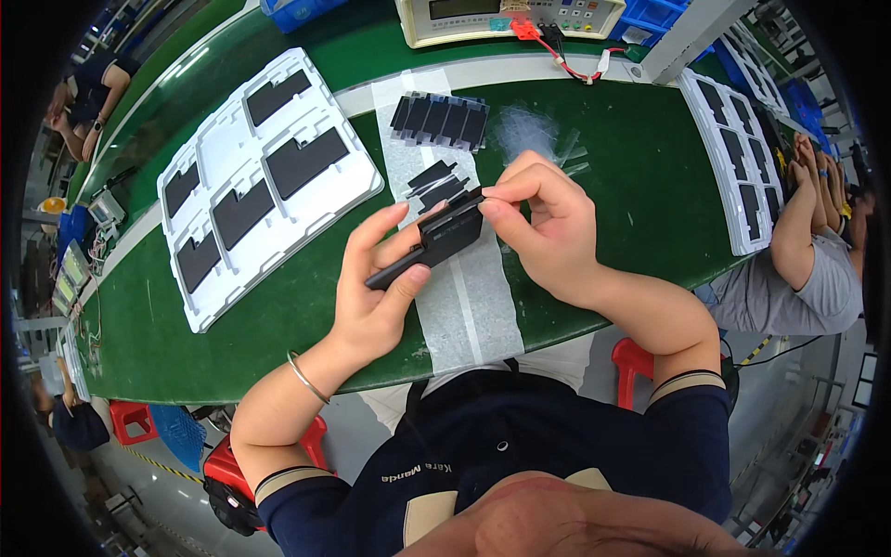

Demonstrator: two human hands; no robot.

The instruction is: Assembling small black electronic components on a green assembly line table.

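Observation:
My left hand (pixel 376 292) holds a flat black battery pack (pixel 452 232) tilted above the workbench, thumb on the near side and fingers behind it. At the pack's upper right corner, my right hand (pixel 552 218) is closed in a pinch of thumb and forefinger. Whatever thin piece may be between those fingertips is too small to make out. Just beyond the pack lie a few black strips (pixel 434 182) on a pale paper runner (pixel 478 311). Farther back sits a row of black adhesive pieces (pixel 440 121) with clear edges.
A white moulded tray (pixel 218 139) with several black packs stands on the left of the green bench (pixel 613 130). Crumpled clear film (pixel 524 130) lies right of the runner. At the back is a test meter (pixel 510 20) with red and black leads. Another loaded tray (pixel 710 162) is near co-workers.

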